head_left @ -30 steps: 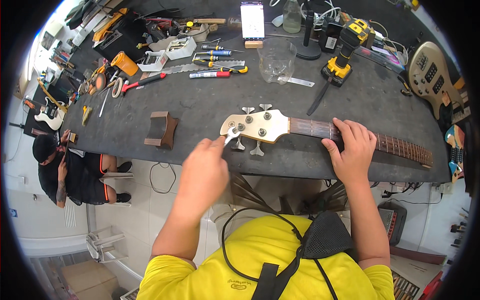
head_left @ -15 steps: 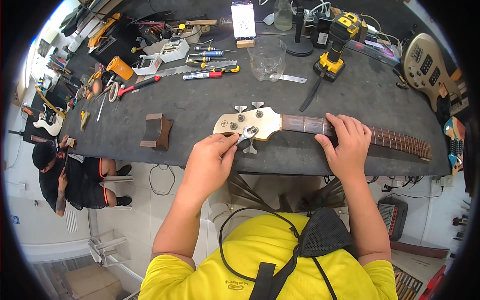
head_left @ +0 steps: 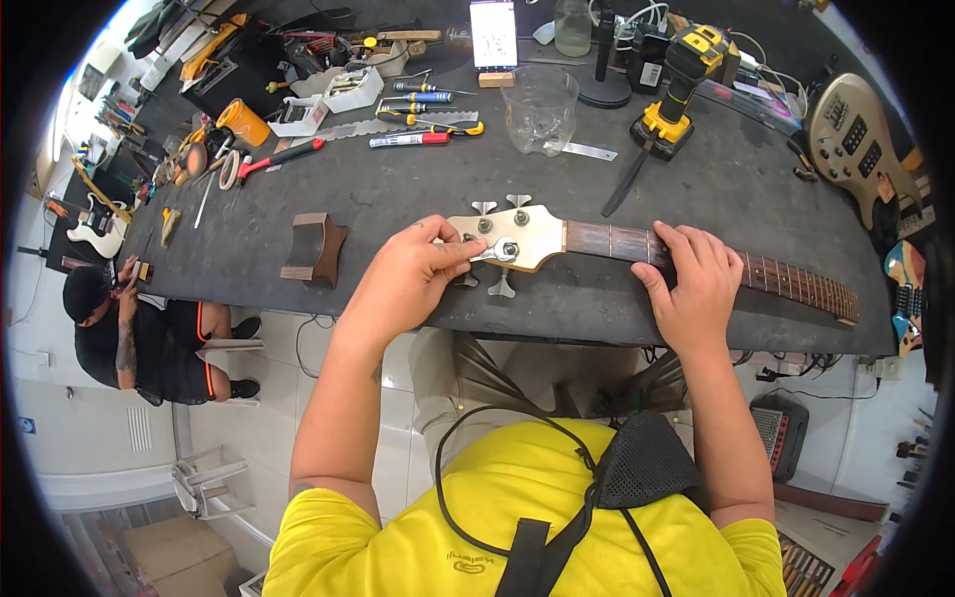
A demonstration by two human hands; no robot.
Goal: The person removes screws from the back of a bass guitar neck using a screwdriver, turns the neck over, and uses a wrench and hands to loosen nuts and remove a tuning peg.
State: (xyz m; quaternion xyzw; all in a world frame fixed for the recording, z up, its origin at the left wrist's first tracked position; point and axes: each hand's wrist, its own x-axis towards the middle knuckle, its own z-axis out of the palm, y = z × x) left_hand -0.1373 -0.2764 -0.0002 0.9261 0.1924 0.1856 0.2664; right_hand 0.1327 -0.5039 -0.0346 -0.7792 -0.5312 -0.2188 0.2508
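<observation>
A bass guitar neck (head_left: 629,242) lies across the dark workbench, its pale headstock (head_left: 542,237) toward the left. My left hand (head_left: 413,274) pinches a small silver wrench (head_left: 487,253), whose ring end sits around a tuner post (head_left: 508,249) on the headstock. That hand covers the headstock's left tip. My right hand (head_left: 696,284) rests over the fretboard with fingers wrapped across it, holding the neck against the bench. Winged tuner keys (head_left: 501,287) stick out from both headstock edges.
A wooden neck rest (head_left: 314,249) stands left of my left hand. Behind lie a marker (head_left: 409,140), several screwdrivers, a cut clear plastic container (head_left: 540,111) and a yellow drill (head_left: 676,90). A guitar body (head_left: 851,139) is at right; another person (head_left: 129,333) sits at left.
My left hand has swung the wrench's free end away from me, turning it around the tuner post. My right hand stays on the neck.
</observation>
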